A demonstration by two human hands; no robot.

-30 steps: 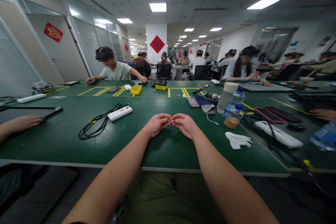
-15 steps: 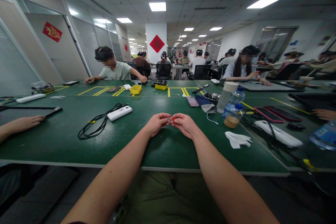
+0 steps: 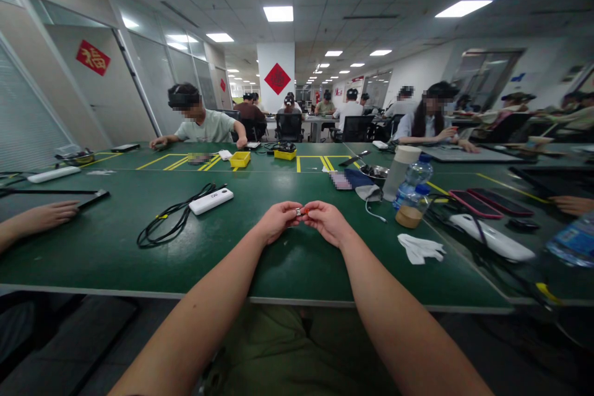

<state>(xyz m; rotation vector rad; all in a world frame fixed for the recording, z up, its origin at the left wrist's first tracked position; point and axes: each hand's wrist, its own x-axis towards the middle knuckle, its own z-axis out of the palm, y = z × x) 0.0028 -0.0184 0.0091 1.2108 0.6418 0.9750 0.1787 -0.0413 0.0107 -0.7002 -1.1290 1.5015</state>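
Above the green table [image 3: 185, 266], near its front edge, my two hands meet at the fingertips. My left hand [image 3: 278, 221] pinches a small silvery metal piece [image 3: 298, 212]. A small orange-red piece [image 3: 305, 212] is between the closed fingers of my right hand [image 3: 325, 221]. The two pieces sit close together, end to end; whether they touch or are joined I cannot tell. Fingers cover much of both.
Left of my hands lie a white power bank [image 3: 211, 202] and a coiled black cable [image 3: 162, 226]. A white glove [image 3: 421, 249], bottles [image 3: 411, 207] and phones [image 3: 476, 204] lie right. Yellow trays [image 3: 240, 160] stand farther back. A neighbour's hand [image 3: 55, 213] rests at left.
My hands and the small pieces have hardly moved. Across the table, the person at the left has drawn an outstretched arm back toward the body.
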